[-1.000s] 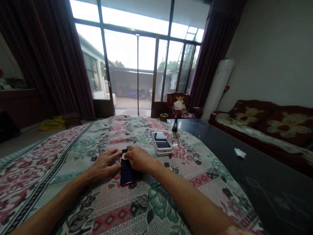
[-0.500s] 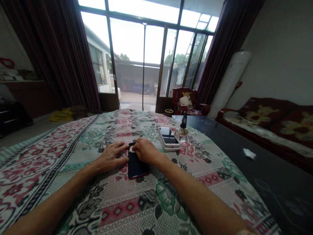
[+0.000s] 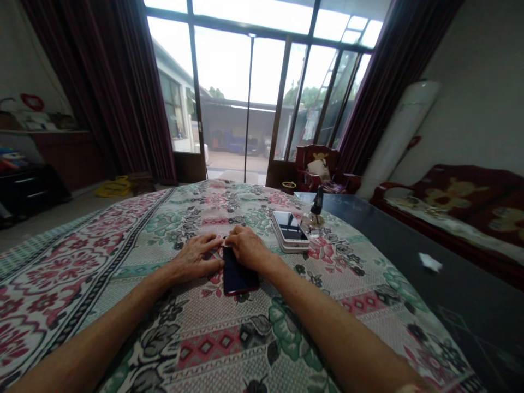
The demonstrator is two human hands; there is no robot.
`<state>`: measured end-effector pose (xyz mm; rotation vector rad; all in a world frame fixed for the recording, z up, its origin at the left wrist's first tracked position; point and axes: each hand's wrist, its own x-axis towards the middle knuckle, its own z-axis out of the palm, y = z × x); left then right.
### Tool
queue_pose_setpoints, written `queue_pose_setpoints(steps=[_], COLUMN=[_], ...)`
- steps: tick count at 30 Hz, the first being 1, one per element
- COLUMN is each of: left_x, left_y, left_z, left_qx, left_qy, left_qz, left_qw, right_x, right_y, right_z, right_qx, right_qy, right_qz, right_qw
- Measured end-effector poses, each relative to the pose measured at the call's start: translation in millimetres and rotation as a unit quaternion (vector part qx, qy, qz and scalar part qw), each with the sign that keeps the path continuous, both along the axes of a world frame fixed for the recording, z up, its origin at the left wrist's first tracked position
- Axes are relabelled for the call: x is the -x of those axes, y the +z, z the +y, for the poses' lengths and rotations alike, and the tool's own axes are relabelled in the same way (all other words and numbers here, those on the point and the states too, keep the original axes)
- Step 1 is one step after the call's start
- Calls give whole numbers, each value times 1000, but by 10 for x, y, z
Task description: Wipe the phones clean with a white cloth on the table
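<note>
A dark phone with a reddish edge [image 3: 239,275] lies flat on the patterned tablecloth [image 3: 221,322]. My left hand [image 3: 196,256] rests at the phone's left side, fingers apart, its fingertips touching the edge. Over the phone's upper part, my right hand [image 3: 248,248] has its fingers pressed together on a small white piece [image 3: 226,241], mostly hidden under the fingertips. To the right of that hand lies a stack of white-framed phones [image 3: 290,231]. Behind the stack stands a small clear bottle with a black top [image 3: 316,204].
A dark table [image 3: 380,234] adjoins on the right, with a crumpled white tissue [image 3: 430,262] on it. Beyond it stand a red wooden sofa [image 3: 458,191] and a chair [image 3: 317,161]. Glass doors and dark curtains are at the back.
The view has turned slightly left, so everything appears shifted right. My right hand has moved slightly toward the phone's top edge with the white piece; my left hand still steadies the side.
</note>
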<state>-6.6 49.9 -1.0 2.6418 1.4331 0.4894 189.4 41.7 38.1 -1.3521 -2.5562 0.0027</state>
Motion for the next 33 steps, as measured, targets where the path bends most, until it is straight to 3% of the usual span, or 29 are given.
queue_pose_setpoints(steps=[6, 14, 21, 29, 33], left_x=[-6, 2, -11, -12, -18], left_y=[14, -13, -14, -24, -5], left_z=[-9, -7, -25, -28, -44], left_qx=[3, -18, -22, -36, -36], left_qy=[3, -5, -5, -9, -16], left_qz=[-1, -21, -40, -43, -38], left_qw=[1000, 1000, 999, 998, 998], right_x=[-230, -38, -212, -17, -144], right_y=[72, -55, -14, -66, 32], right_z=[12, 23, 63, 53, 85], right_qx=[16, -29, -7, -31, 4], right_qy=[-81, 21, -85, 4, -35], right_qz=[-10, -17, -15, -11, -26], right_qw=[997, 999, 996, 999, 999])
